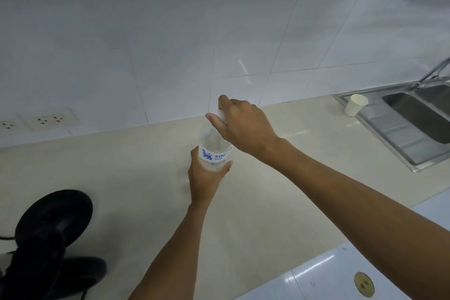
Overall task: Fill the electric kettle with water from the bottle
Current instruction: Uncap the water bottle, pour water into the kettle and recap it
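Observation:
A clear plastic water bottle (214, 147) with a white label and blue print stands upright over the beige counter (136, 168). My left hand (205, 178) wraps around its lower body. My right hand (239, 125) comes in from the right and its fingers are closed on the white cap (220, 114) at the top. The black electric kettle (52, 234) sits at the lower left of the counter, with its round lid facing up; its lower part runs out of view. Water fills part of the bottle.
A steel sink (418, 117) with a tap is set into the counter at the right, with a white paper cup (355, 105) on its rim. Wall sockets (47, 119) sit on the white tiled wall at the left. A tiled floor shows at lower right.

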The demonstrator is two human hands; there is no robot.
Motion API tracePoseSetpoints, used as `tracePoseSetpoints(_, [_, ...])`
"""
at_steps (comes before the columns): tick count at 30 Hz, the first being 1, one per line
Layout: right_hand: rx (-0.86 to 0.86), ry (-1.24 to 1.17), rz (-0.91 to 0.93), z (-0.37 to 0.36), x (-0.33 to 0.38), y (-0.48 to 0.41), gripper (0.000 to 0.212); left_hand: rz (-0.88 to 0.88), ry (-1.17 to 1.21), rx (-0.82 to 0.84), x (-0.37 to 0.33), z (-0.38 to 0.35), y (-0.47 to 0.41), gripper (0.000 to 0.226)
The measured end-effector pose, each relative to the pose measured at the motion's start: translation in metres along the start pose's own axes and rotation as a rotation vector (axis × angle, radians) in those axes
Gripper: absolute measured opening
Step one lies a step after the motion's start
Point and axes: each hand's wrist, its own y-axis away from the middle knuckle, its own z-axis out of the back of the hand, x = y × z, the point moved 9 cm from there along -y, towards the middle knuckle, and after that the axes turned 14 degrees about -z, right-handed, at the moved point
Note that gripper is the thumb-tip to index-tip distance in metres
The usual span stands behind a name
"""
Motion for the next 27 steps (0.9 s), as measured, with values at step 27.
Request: tracePoseSetpoints(27, [0.274,-0.096,0.174,0.097,0.059,0.153,0.027,-0.071,-0.007,0.3,-0.067,0.117,0.141,0.062])
